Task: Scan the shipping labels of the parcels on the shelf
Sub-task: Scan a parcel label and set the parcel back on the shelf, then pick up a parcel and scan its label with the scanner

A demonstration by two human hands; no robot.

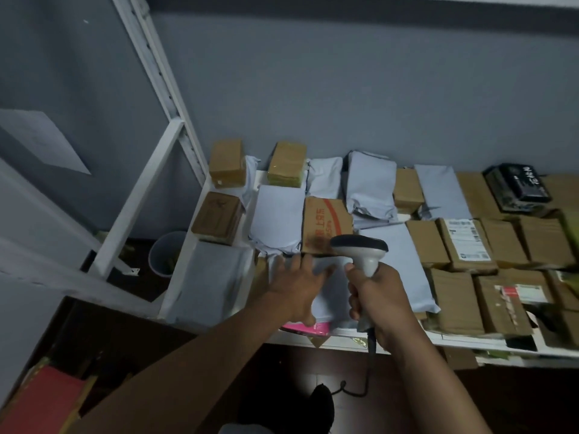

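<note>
Right hand (380,296) grips scanner (360,250); left hand (297,286) lies flat on bag (326,296) at shelf (407,338) front edge; bag might slide off.

Dim room, plain grey wall (344,89), dark floor (282,371), white metal shelf upright (163,79), grey bin (164,252) below.

label print (466,238) illegible, right parcels (564,233) cropped

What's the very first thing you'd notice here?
The white barcode scanner gripped in the right hand, front and centre above the shelf. Beside it the left hand lies flat on a grey mailer bag. Behind them sits a brown box with red print.
</note>
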